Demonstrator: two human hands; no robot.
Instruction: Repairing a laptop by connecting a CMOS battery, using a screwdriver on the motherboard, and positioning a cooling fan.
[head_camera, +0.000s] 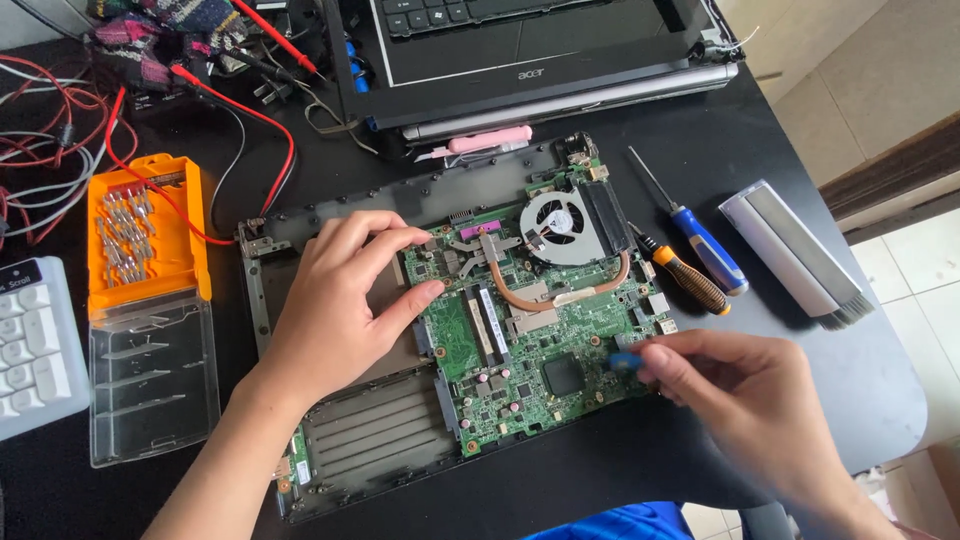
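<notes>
Orange bit case (148, 240) with its clear lid flipped open sits at the left of the frame on the black counter (800, 380). Green motherboard (530, 320) lies mid-frame in the laptop base (350, 440), long axis running lower left to upper right. Left hand (335, 310) rests flat on it, grip loose and holding nothing. Right hand (750, 400) pinches a small blue tool (627, 362), probably a screwdriver, at the board's right edge.

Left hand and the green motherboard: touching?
Touching. The head view shows the left hand resting with thumb and fingertips on the motherboard's left edge.
</notes>
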